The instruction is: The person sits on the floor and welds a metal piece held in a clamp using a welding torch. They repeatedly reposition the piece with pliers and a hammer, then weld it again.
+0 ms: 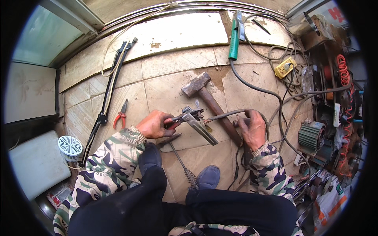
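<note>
My left hand (154,124) is closed around red-handled pliers (173,122). Their jaws meet a metal cable clamp (201,128), from which a thick dark cable (226,114) runs toward my right side. My right hand (252,129) has its fingers curled around a dark blunt-ended tool (236,123), partly hidden by the palm; its exact kind is unclear. Between the hands and beyond them, a sledgehammer (197,84) lies with its wooden handle slanting toward my right hand. Below the clamp rests a chipping hammer (182,161) with a coiled-wire grip, close to my shoes.
On the left lie needle-nose pliers (121,115), a folded black stand (103,104) and a white round grille (70,146). A green electrode holder (234,43) is at the far side. Cables surround a yellow socket block (285,67); a motor (311,135) sits amid clutter at right.
</note>
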`<action>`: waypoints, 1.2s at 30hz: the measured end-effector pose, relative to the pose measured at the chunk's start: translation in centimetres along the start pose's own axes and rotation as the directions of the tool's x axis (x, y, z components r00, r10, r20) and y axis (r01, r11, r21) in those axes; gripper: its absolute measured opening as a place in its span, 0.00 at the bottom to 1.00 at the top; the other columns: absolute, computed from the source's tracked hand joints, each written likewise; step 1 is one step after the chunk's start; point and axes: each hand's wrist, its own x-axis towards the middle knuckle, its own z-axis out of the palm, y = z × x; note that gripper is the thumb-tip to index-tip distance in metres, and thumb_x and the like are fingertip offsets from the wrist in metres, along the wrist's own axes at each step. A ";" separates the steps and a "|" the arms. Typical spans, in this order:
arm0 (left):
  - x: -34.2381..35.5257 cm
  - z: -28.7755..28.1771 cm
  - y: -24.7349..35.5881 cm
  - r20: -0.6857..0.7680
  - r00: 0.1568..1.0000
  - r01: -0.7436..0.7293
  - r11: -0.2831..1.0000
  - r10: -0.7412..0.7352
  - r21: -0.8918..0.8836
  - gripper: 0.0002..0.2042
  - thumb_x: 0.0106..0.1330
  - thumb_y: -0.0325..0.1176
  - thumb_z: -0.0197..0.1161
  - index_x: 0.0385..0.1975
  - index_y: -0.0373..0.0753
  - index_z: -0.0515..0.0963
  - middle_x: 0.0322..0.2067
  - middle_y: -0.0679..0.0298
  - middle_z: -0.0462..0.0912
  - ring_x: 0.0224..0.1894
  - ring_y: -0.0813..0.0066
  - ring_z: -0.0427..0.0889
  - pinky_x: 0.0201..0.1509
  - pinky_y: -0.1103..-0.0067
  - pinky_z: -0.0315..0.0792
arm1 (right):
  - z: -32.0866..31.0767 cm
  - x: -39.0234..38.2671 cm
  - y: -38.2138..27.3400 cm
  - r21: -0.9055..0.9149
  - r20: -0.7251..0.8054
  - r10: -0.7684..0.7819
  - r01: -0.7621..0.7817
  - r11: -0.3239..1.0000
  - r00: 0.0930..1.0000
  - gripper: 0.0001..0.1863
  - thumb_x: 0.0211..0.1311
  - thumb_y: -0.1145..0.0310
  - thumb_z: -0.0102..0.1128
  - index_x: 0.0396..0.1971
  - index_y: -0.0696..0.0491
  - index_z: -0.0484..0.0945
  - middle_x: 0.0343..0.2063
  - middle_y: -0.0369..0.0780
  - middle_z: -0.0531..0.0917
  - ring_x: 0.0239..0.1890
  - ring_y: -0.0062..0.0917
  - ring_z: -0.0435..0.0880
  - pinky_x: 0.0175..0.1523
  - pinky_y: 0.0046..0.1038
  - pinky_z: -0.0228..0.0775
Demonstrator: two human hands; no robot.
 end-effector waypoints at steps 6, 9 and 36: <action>2.4 -2.8 -0.7 -0.033 0.999 0.009 0.998 -0.008 0.056 0.12 0.54 0.37 0.75 0.29 0.35 0.83 0.20 0.56 0.80 0.20 0.64 0.77 0.31 0.70 0.74 | -0.9 0.7 1.3 -0.077 0.062 -0.048 0.053 0.996 0.997 0.17 0.59 0.67 0.71 0.44 0.60 0.79 0.37 0.52 0.82 0.41 0.49 0.83 0.47 0.42 0.75; 2.9 -3.4 -0.9 -0.037 0.998 0.050 0.997 -0.048 0.058 0.12 0.53 0.37 0.75 0.27 0.35 0.83 0.19 0.56 0.80 0.21 0.65 0.77 0.31 0.70 0.73 | -1.9 1.2 0.6 -0.063 0.130 -0.020 0.028 0.998 0.991 0.16 0.60 0.68 0.70 0.44 0.60 0.79 0.37 0.53 0.83 0.42 0.49 0.83 0.47 0.42 0.76; 4.6 -3.4 -3.5 -0.037 0.993 0.113 0.993 -0.113 0.014 0.13 0.46 0.43 0.76 0.28 0.45 0.85 0.23 0.56 0.84 0.29 0.52 0.84 0.36 0.64 0.77 | 4.6 26.1 0.3 0.159 0.046 0.369 -0.371 0.915 0.928 0.36 0.55 0.47 0.73 0.43 0.71 0.79 0.37 0.59 0.86 0.42 0.43 0.87 0.51 0.39 0.76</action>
